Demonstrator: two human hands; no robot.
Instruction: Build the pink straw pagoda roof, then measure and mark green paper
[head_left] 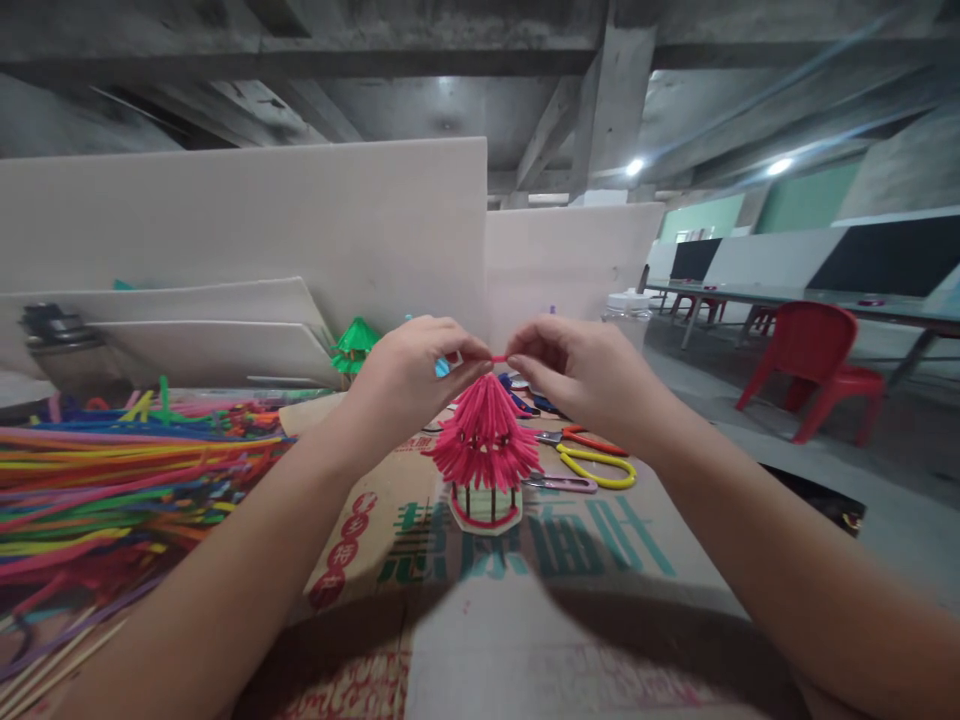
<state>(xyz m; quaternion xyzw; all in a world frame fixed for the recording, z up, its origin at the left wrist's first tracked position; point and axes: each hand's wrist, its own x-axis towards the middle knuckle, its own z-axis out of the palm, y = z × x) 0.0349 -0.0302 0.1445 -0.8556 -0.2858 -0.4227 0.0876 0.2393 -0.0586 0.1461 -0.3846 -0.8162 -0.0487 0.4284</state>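
Between my two hands a short red pipe cleaner [499, 359] is stretched level, just above the tip of a small model pavilion [489, 435]. My left hand [416, 375] pinches one end of it, and my right hand [577, 375] pinches the other. The pavilion has a cone roof of red fuzzy strips, thin dark posts and a pale base edged in red. It stands upright on a printed cardboard sheet [480, 620]. Whether the pipe cleaner touches the roof's tip, I cannot tell.
Many coloured pipe cleaners [135, 480] lie at the left. Yellow-handled scissors [600, 467], orange-handled scissors [592, 438] and a pink-handled tool [566, 484] lie right of the pavilion. Behind stand a green-roofed model [355, 345], a clear jar [628, 312] and white boards [337, 220].
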